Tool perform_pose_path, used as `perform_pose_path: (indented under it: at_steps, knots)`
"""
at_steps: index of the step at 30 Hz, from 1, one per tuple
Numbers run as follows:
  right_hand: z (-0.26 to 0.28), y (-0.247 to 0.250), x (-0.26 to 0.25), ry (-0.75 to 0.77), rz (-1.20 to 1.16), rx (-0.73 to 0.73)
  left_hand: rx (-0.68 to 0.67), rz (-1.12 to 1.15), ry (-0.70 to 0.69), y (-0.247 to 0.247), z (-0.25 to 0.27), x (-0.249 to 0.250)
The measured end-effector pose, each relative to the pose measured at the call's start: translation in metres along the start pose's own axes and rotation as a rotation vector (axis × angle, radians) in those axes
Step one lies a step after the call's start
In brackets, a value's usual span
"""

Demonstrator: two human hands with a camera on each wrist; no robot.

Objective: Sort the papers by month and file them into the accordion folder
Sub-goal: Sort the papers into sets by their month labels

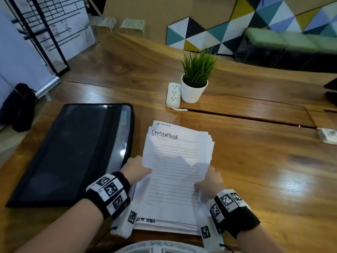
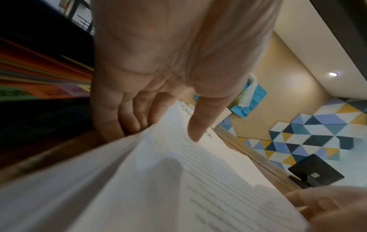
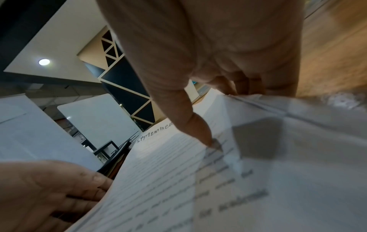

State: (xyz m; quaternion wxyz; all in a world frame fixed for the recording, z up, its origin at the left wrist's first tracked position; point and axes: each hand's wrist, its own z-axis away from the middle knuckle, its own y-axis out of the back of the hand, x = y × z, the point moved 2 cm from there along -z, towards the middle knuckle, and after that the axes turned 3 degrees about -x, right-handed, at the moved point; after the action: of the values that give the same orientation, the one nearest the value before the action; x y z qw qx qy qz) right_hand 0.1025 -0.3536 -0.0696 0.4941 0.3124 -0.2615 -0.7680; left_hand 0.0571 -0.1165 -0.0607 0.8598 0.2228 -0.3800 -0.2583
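Observation:
A stack of white printed papers (image 1: 175, 161) lies on the wooden table (image 1: 255, 170) in front of me; the top sheet is headed "September" by hand. My left hand (image 1: 135, 168) holds the stack's left edge, thumb (image 2: 200, 124) on top and fingers (image 2: 127, 119) underneath. My right hand (image 1: 209, 181) grips the right edge the same way, thumb (image 3: 198, 130) on the top sheet (image 3: 168, 172). The near part of the top sheets (image 2: 158, 180) is lifted off the pile. The black accordion folder (image 1: 73, 152) lies flat to the left, its coloured dividers (image 2: 39, 73) showing at the side.
A white potted plant (image 1: 196, 83) and a white power strip (image 1: 173, 95) stand beyond the papers. A small white object (image 1: 328, 136) lies at the table's right edge. A black bag (image 1: 20, 106) sits on the floor to the left.

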Motion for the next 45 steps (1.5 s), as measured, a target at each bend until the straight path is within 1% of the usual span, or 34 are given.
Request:
perform_pose_path:
  at_steps: [2,3,5,6,10,12,14,16,19,21,23,25,26,28,30,31,33,35,36,38,39,40,42,45]
  knots:
    - [-0.001,0.001,0.002,0.001,-0.051,0.016,0.042,0.07,0.018,0.0,0.0,-0.004]
    - [-0.001,0.002,0.0,0.005,-0.067,0.023,0.039,0.129,0.014,0.001,-0.003,-0.006]
    - [0.0,0.003,-0.008,0.031,-0.087,0.026,-0.016,0.224,-0.01,0.002,-0.005,-0.007]
    - [-0.006,0.0,-0.009,0.042,-0.1,0.029,-0.045,0.229,-0.028,0.003,-0.005,-0.008]
    - [-0.007,0.002,-0.019,0.06,-0.116,0.039,-0.121,0.139,-0.065,0.003,-0.003,-0.016]
    - [-0.002,0.006,-0.017,0.009,-0.127,0.048,-0.147,0.096,-0.079,0.0,0.002,-0.017]
    - [0.002,0.006,-0.013,-0.052,-0.13,0.061,-0.158,0.056,-0.13,-0.002,0.002,-0.018]
    - [0.001,0.003,-0.011,-0.073,-0.14,0.055,-0.172,0.048,-0.159,-0.002,0.0,-0.019]
    - [0.002,-0.002,-0.007,-0.057,-0.188,0.015,-0.21,0.001,-0.18,-0.001,0.001,-0.023]
    - [0.005,-0.005,-0.006,-0.045,-0.198,0.008,-0.203,-0.02,-0.176,-0.001,0.003,-0.026]
    - [0.011,-0.015,-0.004,-0.012,-0.114,-0.016,-0.235,-0.05,-0.152,0.0,0.007,-0.029]
    - [0.015,-0.029,0.002,0.081,0.023,-0.036,-0.303,-0.079,-0.12,-0.001,0.008,-0.034]
    - [0.025,-0.031,0.002,0.115,0.072,-0.062,-0.337,-0.079,-0.104,-0.001,0.008,-0.038]
    - [0.039,-0.026,0.004,0.128,0.094,-0.137,-0.377,-0.087,-0.068,-0.001,0.01,-0.043]
    - [0.046,-0.008,-0.001,0.122,0.081,-0.212,-0.346,-0.127,-0.038,-0.002,0.01,-0.043]
    - [0.037,0.001,-0.002,0.114,0.071,-0.19,-0.293,-0.145,-0.024,-0.002,0.009,-0.041]
    - [0.013,0.025,-0.016,0.134,0.132,-0.025,-0.166,-0.122,-0.017,0.0,0.001,-0.034]
    - [-0.011,0.046,-0.042,0.25,0.211,0.093,-0.093,-0.083,-0.003,0.003,-0.007,-0.025]
    - [-0.023,0.053,-0.058,0.33,0.226,0.103,-0.077,-0.071,0.012,0.005,-0.012,-0.021]
    - [-0.043,0.062,-0.087,0.466,0.297,0.066,-0.062,-0.062,0.023,0.011,-0.023,-0.013]
    - [-0.051,0.063,-0.097,0.483,0.369,0.029,-0.059,-0.063,0.028,0.015,-0.027,-0.009]
    - [-0.057,0.061,-0.104,0.495,0.447,-0.008,-0.053,-0.052,0.031,0.018,-0.03,-0.007]
    - [-0.061,0.057,-0.109,0.464,0.57,-0.072,-0.019,-0.005,0.035,0.025,-0.034,-0.002]
    - [-0.057,0.059,-0.108,0.456,0.623,-0.108,0.047,0.058,0.023,0.03,-0.038,0.003]
